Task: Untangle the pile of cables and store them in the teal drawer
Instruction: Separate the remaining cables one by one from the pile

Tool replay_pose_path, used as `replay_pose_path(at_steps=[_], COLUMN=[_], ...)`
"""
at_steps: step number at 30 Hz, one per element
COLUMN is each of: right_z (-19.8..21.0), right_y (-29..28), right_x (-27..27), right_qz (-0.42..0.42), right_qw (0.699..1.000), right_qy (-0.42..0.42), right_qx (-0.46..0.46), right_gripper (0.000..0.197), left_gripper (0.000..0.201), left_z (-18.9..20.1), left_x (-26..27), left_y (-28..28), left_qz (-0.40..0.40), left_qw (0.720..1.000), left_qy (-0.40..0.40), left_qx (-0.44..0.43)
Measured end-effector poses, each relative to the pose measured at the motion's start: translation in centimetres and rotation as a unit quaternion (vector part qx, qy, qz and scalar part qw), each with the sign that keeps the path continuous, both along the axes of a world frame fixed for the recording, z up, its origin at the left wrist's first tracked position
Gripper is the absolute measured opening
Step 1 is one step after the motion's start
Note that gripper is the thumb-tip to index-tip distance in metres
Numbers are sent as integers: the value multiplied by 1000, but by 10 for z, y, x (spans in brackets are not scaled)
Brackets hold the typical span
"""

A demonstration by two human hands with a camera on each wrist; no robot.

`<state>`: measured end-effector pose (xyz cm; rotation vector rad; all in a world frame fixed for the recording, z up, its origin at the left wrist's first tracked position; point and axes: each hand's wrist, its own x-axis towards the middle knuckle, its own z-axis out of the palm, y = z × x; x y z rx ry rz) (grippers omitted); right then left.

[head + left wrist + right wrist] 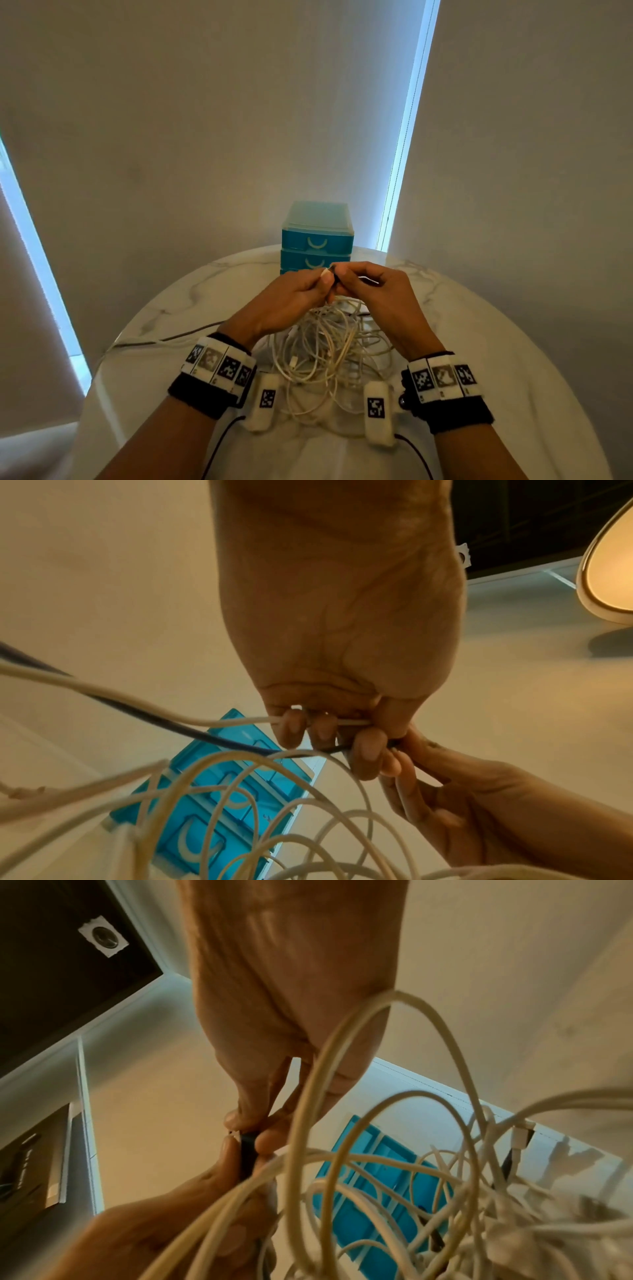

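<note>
A tangled pile of white cables (329,349) lies on the round marble table (496,342) between my wrists. Both hands are raised above its far side, fingertips meeting. My left hand (323,279) curls its fingers (294,726) round a white cable (137,707), whose white end shows at its fingertips. My right hand (339,277) pinches a black plug (247,1148) of a dark cable (154,718) right beside it. Loops of the cable pile (394,1177) hang below both hands. The teal drawer unit (317,236) stands just behind the hands, its visible drawers closed.
A dark cable (171,339) trails left across the table and over its edge. Thin black wires (219,442) run from the wrist cameras along my forearms. The table's far edge lies close to a wall, with bright window strips (407,130) on either side.
</note>
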<state>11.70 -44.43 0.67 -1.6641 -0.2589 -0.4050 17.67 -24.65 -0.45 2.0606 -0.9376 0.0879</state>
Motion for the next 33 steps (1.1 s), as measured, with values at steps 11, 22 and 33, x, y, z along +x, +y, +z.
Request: replay_pose_path(at_steps=[11, 22, 33], right_z=[-5, 9, 17], right_y=[6, -46, 89], right_x=[4, -4, 21], right_qz=[45, -131, 95], right_qw=[955, 969, 763], right_qy=[83, 46, -7], right_qx=[-282, -207, -639], right_gripper=[24, 20, 22], left_gripper=[50, 37, 53], left_z=[1, 0, -1], left_x=[16, 22, 19], left_y=[34, 38, 45], left_qz=[128, 181, 128], left_qw=[944, 880, 842], left_qy=[111, 209, 262], left_qx=[-282, -385, -455])
